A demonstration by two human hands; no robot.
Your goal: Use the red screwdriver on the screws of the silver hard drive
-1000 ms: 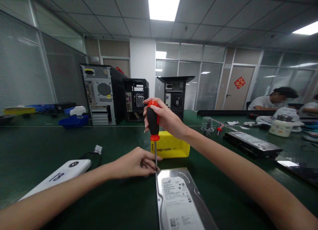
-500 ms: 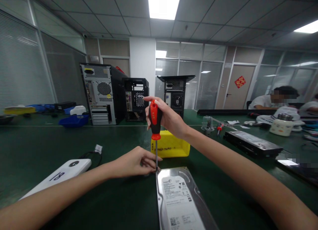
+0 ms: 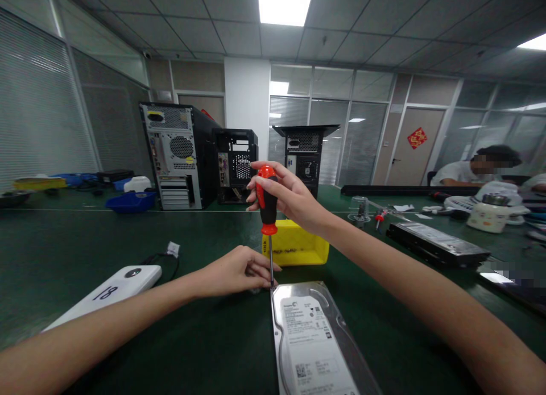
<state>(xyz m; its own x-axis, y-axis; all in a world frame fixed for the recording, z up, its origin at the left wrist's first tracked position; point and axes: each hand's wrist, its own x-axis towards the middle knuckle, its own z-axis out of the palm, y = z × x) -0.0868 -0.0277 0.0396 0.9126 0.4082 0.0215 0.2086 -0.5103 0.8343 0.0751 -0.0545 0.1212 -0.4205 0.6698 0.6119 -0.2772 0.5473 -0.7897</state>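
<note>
Upright in my right hand (image 3: 288, 196) is a red and black screwdriver (image 3: 268, 204), gripped around its handle. Its shaft points down to the far left corner of a silver hard drive (image 3: 311, 338), which lies label up on the green table. My left hand (image 3: 245, 271) is beside that corner, fingers closed around the screwdriver's tip. Whatever those fingers pinch is too small and hidden to make out. Just behind both hands stands a yellow plastic bin (image 3: 298, 244) with small dark items in it.
A white power bank (image 3: 115, 290) with a cable lies left. Several computer cases (image 3: 179, 156) stand at the back, near a blue tray (image 3: 130, 202). On the right are another drive (image 3: 437, 241), a phone (image 3: 512, 290) and a cream jar (image 3: 487, 216). A person (image 3: 456, 173) sits far right.
The right hand's fingers have shifted on the screwdriver handle, the thumb now lying across it. The camera view has tilted slightly; the drive and left hand stay together.
</note>
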